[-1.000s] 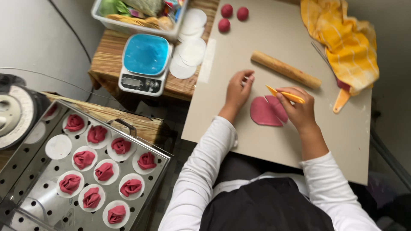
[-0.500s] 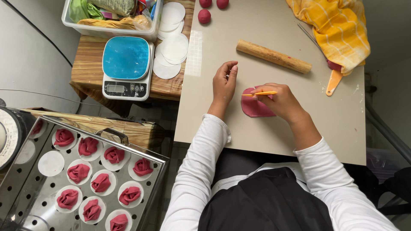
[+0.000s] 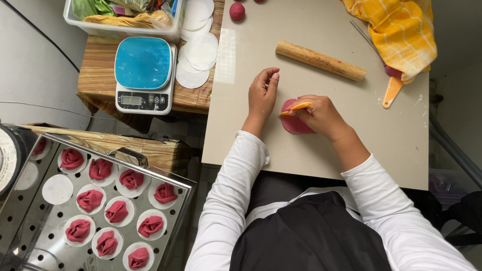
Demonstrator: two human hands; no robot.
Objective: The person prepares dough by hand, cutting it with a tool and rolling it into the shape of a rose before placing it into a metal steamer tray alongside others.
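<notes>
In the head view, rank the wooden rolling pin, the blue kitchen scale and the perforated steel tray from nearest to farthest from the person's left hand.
From the left hand:
1. Wooden rolling pin, just beyond it on the board.
2. Blue kitchen scale, on the side table.
3. Perforated steel tray, low at the far side.

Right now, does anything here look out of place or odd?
One paper round on the perforated steel tray is bare, while its neighbours each carry a folded pink dough piece. Otherwise nothing stands out.

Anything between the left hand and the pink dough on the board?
Nothing visible. The left hand rests on the board right beside the pink dough, which the right hand covers while holding an orange tool.
</notes>
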